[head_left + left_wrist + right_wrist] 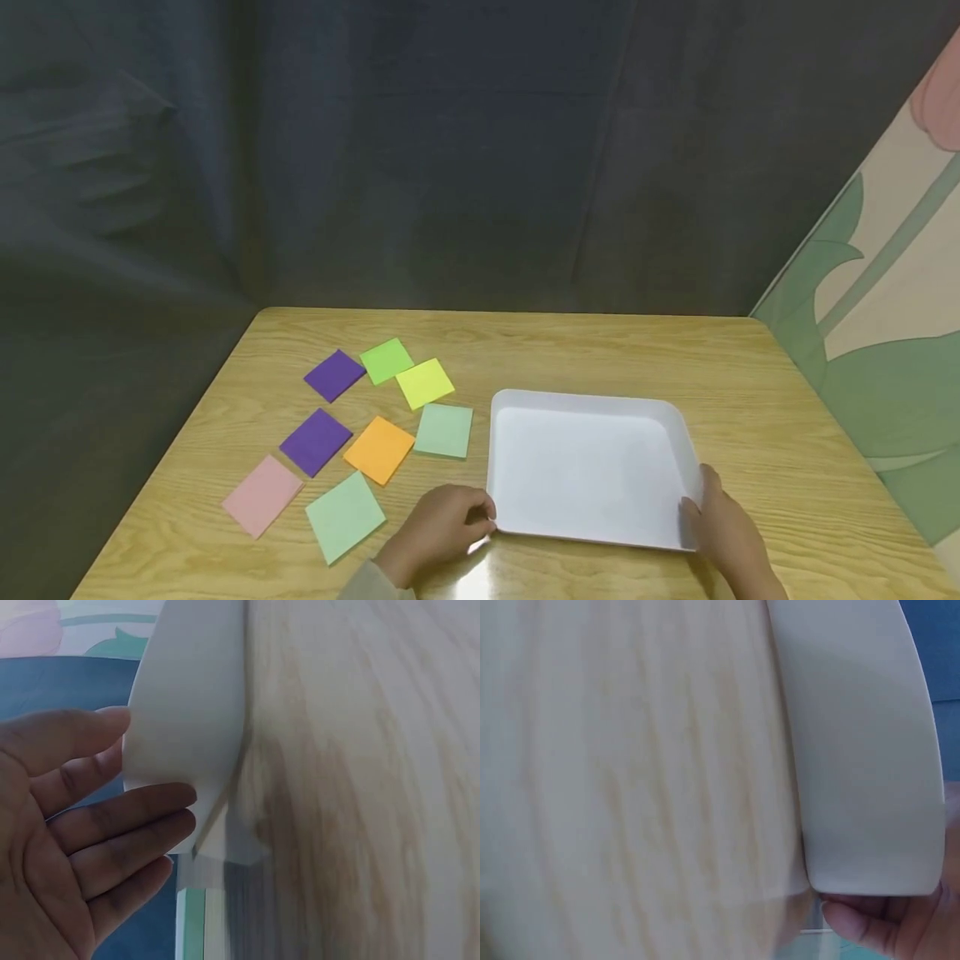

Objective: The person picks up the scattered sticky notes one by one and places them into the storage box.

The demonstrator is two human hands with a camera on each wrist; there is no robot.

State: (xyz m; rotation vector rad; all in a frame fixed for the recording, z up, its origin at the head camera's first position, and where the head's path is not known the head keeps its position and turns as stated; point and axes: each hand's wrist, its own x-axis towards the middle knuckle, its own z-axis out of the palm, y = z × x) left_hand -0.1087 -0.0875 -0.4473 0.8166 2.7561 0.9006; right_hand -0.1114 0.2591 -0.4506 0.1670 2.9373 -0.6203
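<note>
A shallow white tray [588, 471] lies on the wooden table, its inside bare. My left hand [450, 521] is at its near left corner. In the left wrist view the thumb [112, 724] and index finger reach the rim, and the middle fingertip overlaps the outer wall [191, 690], so the corner sits loosely between my fingers. My right hand [727, 529] grips the right side wall near the front corner, thumb over the inner side and fingers outside. The right wrist view shows fingertips [847, 922] curled around the end of the outer wall [862, 750].
Left of the tray lie several square paper pads: purple [316, 442], purple [334, 375], orange [379, 451], pink [263, 496], pale green [345, 517], pale green [443, 431], yellow [424, 383] and lime [386, 361]. A dark curtain [480, 158] hangs behind the table.
</note>
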